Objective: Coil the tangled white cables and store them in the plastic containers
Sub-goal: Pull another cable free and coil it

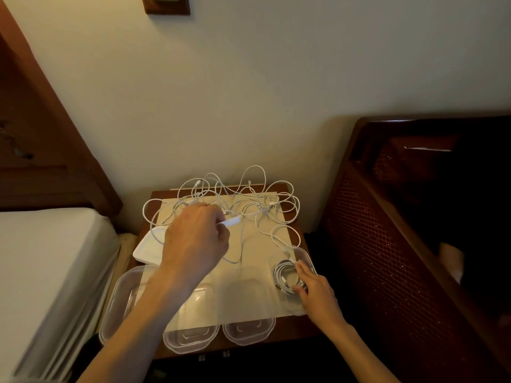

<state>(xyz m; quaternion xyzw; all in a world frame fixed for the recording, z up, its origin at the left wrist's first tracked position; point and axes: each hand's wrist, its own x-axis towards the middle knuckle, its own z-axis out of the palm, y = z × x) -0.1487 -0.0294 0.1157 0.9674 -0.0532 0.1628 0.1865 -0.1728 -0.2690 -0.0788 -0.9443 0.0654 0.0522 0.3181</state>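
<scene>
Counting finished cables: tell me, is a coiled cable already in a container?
Yes, a coiled cable lies in the right-hand container, with the right hand on it.

The left hand (pixel 193 239) hides part of the white lid (pixel 148 248).

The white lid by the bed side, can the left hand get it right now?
Probably not straight away. The left hand hovers right over the white lid, but it pinches a cable end, so it must let go first.
</scene>
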